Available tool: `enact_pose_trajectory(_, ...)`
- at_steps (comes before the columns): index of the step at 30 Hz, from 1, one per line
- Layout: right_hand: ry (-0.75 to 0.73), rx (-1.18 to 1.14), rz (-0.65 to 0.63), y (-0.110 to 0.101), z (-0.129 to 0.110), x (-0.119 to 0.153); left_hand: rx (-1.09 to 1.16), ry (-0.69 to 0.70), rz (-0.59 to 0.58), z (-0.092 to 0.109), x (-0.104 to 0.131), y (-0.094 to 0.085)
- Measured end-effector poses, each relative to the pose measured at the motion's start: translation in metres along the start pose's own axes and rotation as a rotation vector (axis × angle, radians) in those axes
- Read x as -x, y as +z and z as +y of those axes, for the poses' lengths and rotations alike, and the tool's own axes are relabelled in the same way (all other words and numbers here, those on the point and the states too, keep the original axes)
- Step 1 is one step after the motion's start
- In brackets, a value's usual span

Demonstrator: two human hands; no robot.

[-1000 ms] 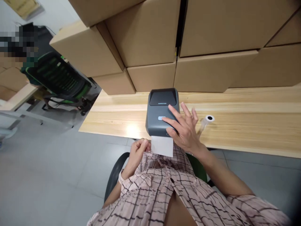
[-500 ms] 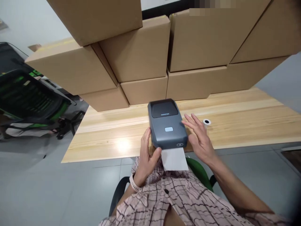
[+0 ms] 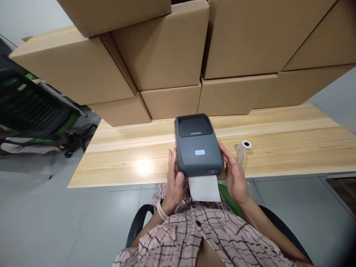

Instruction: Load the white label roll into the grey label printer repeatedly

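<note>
A dark grey label printer (image 3: pixel 198 155) sits at the front edge of the wooden table, with a glossy dark window on top and a light button. A blank white paper label (image 3: pixel 205 188) hangs out of its front over the edge. My left hand (image 3: pixel 175 183) holds the printer's left side, fingers straight along it and thumb by the front corner. On the opposite side, my right hand (image 3: pixel 235 176) has its fingers against the right flank; its thumb is partly hidden. Right of that hand lies a small white paper roll (image 3: pixel 246 144) with a dark core and a loose strip.
Several stacked cardboard boxes (image 3: pixel 169 55) stand along the back of the wooden table (image 3: pixel 119 163). At the left is a black and green office chair (image 3: pixel 36 107) on the grey floor. I sit in a chair at the table's front edge.
My right hand has come in from beside the printer to lie along its right side. My left hand stays on the left side. The view has tilted slightly down.
</note>
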State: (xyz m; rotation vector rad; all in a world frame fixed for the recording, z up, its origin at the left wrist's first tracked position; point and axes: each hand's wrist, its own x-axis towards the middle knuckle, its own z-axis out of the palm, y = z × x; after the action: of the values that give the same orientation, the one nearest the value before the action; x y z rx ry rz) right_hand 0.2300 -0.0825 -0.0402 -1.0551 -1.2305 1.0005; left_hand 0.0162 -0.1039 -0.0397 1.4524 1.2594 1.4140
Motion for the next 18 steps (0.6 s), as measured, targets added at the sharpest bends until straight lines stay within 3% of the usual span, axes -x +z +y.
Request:
enact_pose_trajectory(4, -0.037, -0.035, -0.022, 0.001, -0.016, -0.008, -0.029, 0.068, 0.043, 0.005, -0.013, -0.005)
enact_pose_trajectory(7, -0.154, 0.045, -0.087, -0.004, -0.036, -0.032, -0.026, 0.175, 0.062, 0.019, -0.042, -0.012)
enact_pose_trajectory(11, -0.331, 0.354, -0.149, -0.004, -0.070, -0.090, 0.104, 0.246, 0.088, 0.040, -0.099, -0.021)
enact_pose_trajectory(14, -0.438, 0.507, -0.139, 0.005, -0.098, -0.140, 0.192, 0.224, 0.030, 0.049, -0.138, -0.024)
enact_pose_trajectory(18, -0.426, 0.658, -0.150, 0.016, -0.117, -0.198, 0.228, 0.184, -0.049, 0.049, -0.172, -0.023)
